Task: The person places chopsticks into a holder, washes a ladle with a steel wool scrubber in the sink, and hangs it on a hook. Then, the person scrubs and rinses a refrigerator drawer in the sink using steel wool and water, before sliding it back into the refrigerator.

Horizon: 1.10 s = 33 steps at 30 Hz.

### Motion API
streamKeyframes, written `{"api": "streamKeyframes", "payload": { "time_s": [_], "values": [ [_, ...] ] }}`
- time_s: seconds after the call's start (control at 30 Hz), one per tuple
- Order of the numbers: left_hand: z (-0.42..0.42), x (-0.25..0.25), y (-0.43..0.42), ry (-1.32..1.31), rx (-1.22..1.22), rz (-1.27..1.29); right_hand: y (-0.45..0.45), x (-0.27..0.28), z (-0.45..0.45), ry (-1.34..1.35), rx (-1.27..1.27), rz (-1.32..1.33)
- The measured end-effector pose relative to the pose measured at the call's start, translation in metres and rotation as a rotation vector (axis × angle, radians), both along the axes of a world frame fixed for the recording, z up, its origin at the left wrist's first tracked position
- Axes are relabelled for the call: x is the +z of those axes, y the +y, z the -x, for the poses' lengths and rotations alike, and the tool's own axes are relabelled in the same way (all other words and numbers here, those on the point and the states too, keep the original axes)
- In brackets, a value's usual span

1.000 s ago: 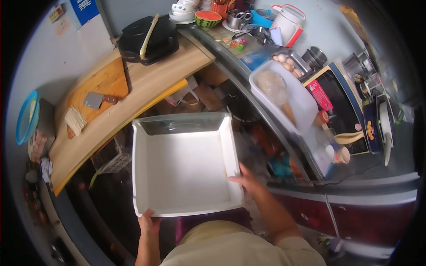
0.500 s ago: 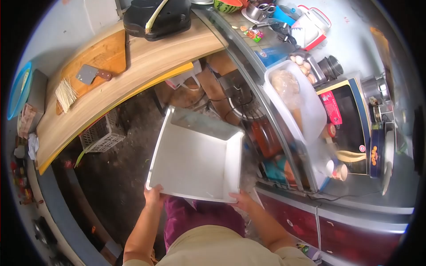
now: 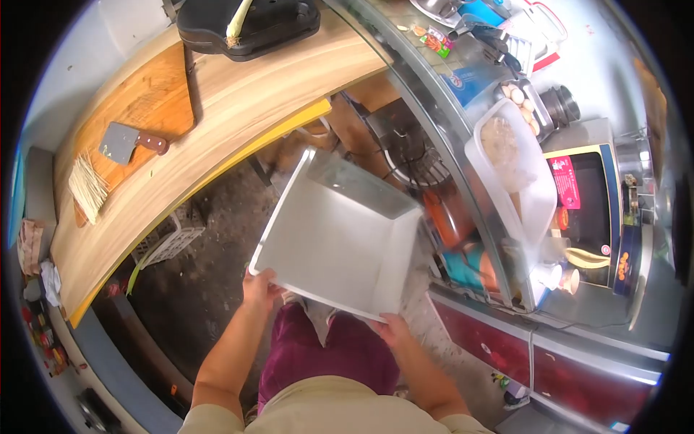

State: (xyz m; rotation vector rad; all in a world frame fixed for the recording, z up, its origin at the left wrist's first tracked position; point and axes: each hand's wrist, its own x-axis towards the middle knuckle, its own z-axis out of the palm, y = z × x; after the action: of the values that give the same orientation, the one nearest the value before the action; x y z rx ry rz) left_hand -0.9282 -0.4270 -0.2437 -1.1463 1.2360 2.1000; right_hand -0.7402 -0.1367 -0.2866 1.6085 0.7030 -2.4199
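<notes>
A white drawer-like bin [image 3: 336, 235] with a clear far wall hangs tilted in front of my body, above the floor, and nothing shows inside it. My left hand [image 3: 261, 286] is closed on its near left corner. At the near right corner, my right hand [image 3: 392, 329] grips the rim. Both sets of fingertips are partly hidden by the bin. A cleaver [image 3: 121, 142] and a bundle of pale noodle-like strips [image 3: 88, 186] lie on the wooden cutting board [image 3: 155, 94] at the left.
The wooden counter [image 3: 289, 65] curves along the left, bearing a black appliance [image 3: 271, 25]. A glass-edged counter on the right holds a white tub [image 3: 531, 188] and eggs [image 3: 519, 98]. Below are a basket [image 3: 177, 242] and an orange-red object [image 3: 447, 217]. A red cabinet [image 3: 491, 336] stands lower right.
The bin has turned clockwise and tilted while staying in both hands. My right hand has moved from its right side to the near corner. The whole view has shifted.
</notes>
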Motion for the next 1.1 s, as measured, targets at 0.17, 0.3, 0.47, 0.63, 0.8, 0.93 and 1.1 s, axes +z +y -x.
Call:
{"api": "streamKeyframes", "payload": {
  "time_s": [0.17,0.3,0.47,0.63,0.8,0.93,1.1],
  "values": [
    [0.061,-0.014,0.026,0.033,-0.089,-0.018,-0.004,-0.004,0.035,-0.027,-0.186,-0.097],
    [0.101,-0.027,0.069,0.153,-0.048,-0.099,0.021,-0.03,0.066,0.067,-0.291,-0.068],
    [0.114,-0.041,0.113,0.312,-0.144,-0.291,0.065,-0.047,0.12,0.213,-0.28,-0.208],
    [0.087,-0.056,0.133,0.203,-0.232,-0.358,0.122,-0.091,0.171,0.313,-0.274,-0.323],
    [0.06,-0.086,0.136,0.054,-0.277,-0.351,0.178,-0.111,0.221,0.414,-0.475,-0.317],
    [0.055,-0.095,0.142,0.003,-0.273,-0.34,0.199,-0.1,0.264,0.529,-0.682,-0.086],
    [0.054,-0.1,0.147,-0.006,-0.29,-0.35,0.207,-0.099,0.28,0.542,-0.514,-0.377]
  ]
}}
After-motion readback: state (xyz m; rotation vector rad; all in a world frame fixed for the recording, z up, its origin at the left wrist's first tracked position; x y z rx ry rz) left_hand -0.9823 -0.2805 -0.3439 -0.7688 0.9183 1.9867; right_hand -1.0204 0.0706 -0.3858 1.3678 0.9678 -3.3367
